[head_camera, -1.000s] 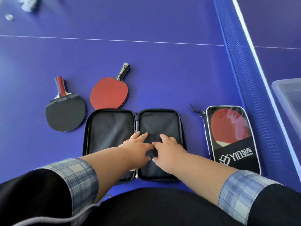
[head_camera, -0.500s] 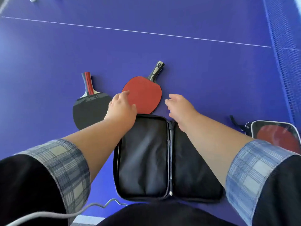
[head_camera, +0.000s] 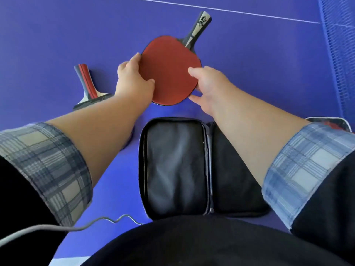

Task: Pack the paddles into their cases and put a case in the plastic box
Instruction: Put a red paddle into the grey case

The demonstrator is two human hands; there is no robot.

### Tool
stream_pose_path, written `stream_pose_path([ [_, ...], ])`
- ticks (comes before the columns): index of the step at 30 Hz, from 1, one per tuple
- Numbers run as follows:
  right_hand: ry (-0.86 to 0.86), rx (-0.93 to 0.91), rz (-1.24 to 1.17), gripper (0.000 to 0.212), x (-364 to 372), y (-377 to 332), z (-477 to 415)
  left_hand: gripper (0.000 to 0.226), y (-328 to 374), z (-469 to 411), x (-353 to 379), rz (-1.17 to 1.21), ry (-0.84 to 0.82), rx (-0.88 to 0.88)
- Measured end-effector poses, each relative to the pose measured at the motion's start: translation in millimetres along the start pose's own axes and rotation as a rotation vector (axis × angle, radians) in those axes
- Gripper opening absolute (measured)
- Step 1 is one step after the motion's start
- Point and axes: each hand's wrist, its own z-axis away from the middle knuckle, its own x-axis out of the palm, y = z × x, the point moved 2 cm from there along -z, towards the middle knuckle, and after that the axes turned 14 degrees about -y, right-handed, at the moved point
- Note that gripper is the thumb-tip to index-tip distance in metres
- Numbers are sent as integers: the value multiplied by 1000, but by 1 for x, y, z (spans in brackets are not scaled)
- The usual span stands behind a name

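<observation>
A red-faced paddle (head_camera: 170,72) with a dark handle is held just beyond the open case. My left hand (head_camera: 132,79) grips its left edge and my right hand (head_camera: 206,85) grips its right edge. The black case (head_camera: 176,166) lies unzipped and spread flat near me, with nothing in its left half; my right forearm covers part of its right half. A second paddle (head_camera: 86,85), black-faced with a red and black handle, lies to the left, its blade mostly hidden under my left forearm. A corner of a closed case with a paddle inside (head_camera: 334,123) peeks out at the right.
The blue table-tennis table (head_camera: 57,35) carries a white line across the far side. The net (head_camera: 340,54) runs along the right edge. A grey cable (head_camera: 76,228) trails over the table's near edge by my body.
Both hands left the open case, reached forward and took hold of the red paddle on either side. The view moved closer, and the plastic box dropped out of sight.
</observation>
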Motion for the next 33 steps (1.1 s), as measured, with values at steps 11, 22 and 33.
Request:
stream_pose_path([
  [11,12,137,-171,30,-95,29,73,73,31,50,42,722,-206,-17],
  [22,176,33,-562,14,-229,102,156,45,51,103,111,851,-431,-59],
  [33,-461,192,556,28,-162,133,216,53,13,124,73,561,-265,-202],
])
